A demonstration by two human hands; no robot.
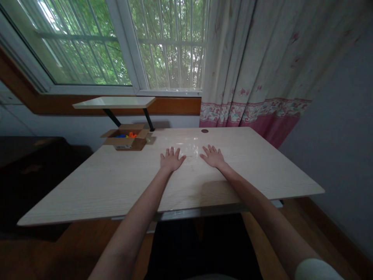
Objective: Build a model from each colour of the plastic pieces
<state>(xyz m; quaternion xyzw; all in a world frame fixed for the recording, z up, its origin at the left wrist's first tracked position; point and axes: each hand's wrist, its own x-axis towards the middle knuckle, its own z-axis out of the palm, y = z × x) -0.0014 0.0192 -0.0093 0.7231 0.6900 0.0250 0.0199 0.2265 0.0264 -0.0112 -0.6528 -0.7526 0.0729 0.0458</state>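
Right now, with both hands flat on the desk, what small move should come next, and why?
Probably reach the left hand toward the cardboard box of colored pieces: it lies empty on the desk, nearest the box.

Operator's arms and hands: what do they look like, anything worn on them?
The left hand and right hand are bare, with no gloves, watch or cables visible. Both forearms are bare too. An off-white short sleeve shows at the bottom edge, on the right arm only.
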